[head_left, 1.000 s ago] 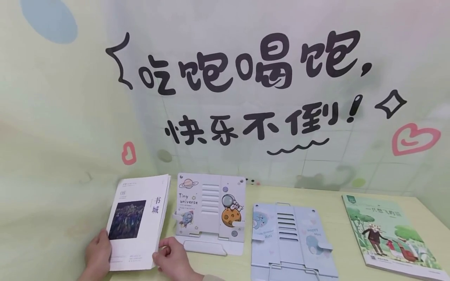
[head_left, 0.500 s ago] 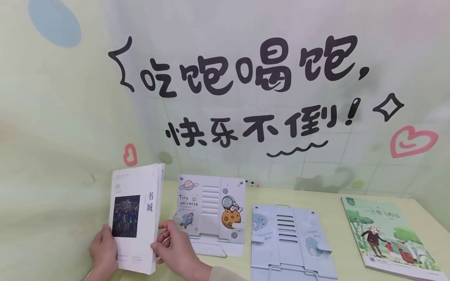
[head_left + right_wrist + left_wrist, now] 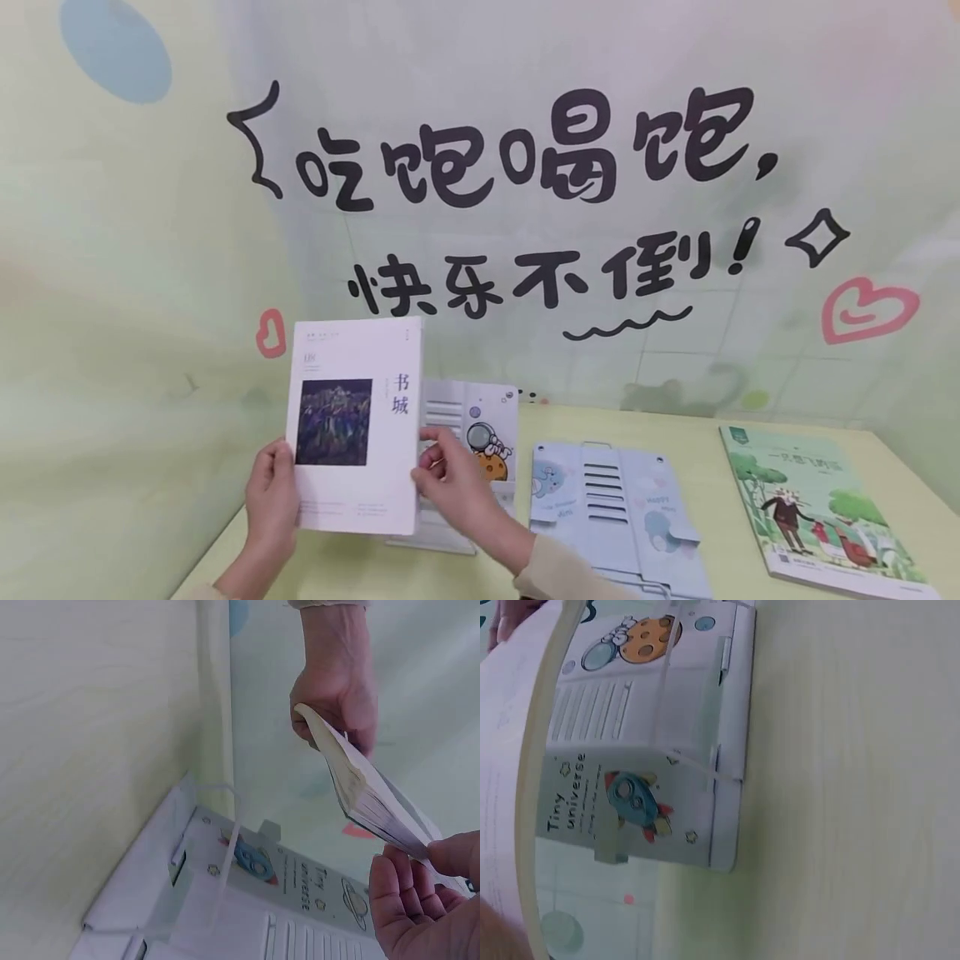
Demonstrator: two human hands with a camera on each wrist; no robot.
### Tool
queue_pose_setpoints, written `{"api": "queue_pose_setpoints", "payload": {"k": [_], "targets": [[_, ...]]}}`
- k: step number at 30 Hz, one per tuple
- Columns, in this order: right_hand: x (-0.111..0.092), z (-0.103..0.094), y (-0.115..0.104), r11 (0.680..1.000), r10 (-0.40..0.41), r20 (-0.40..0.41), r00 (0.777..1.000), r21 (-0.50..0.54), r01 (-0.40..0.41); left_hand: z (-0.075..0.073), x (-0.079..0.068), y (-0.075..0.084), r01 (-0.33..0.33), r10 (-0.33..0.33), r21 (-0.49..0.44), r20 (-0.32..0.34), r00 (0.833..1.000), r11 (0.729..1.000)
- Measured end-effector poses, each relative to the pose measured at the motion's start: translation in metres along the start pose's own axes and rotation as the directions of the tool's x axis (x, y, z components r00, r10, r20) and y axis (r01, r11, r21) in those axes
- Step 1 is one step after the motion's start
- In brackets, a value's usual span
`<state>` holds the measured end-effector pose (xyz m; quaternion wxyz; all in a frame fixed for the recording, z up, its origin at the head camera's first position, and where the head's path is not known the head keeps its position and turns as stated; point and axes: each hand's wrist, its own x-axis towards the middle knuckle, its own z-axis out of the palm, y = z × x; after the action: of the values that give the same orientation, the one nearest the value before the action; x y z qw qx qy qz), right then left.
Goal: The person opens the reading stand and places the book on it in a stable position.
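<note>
The left hand (image 3: pixel 272 500) grips the left edge of the white paperback (image 3: pixel 356 425), its fingers partly hidden; the right hand (image 3: pixel 453 483) pinches the opposite edge between thumb and curled fingers. Held above the bench (image 3: pixel 723 537), the paperback masks part of the white slotted stand (image 3: pixel 491 417). The blue stand (image 3: pixel 618 521) is cut off below, bench surface separating it from the flat green book (image 3: pixel 825 508).

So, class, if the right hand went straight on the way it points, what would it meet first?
The book: the right hand pinches its edge and points across it. Beyond, probably the wall, though depth is unclear.
</note>
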<state>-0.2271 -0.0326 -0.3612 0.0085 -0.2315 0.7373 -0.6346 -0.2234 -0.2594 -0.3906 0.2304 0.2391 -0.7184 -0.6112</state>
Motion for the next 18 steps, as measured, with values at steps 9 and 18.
{"api": "queue_pose_setpoints", "payload": {"k": [9, 18], "targets": [[0.011, -0.052, 0.010, 0.991, -0.050, -0.089, 0.995, -0.126, 0.038, 0.037, -0.006, 0.023, -0.201, 0.212, -0.080, 0.168, 0.963, 0.976], [0.018, -0.081, 0.022, 0.981, -0.102, -0.176, 0.979, -0.179, 0.070, 0.056, 0.004, 0.039, -0.353, 0.350, -0.035, 0.265, 0.899, 0.935]]}}
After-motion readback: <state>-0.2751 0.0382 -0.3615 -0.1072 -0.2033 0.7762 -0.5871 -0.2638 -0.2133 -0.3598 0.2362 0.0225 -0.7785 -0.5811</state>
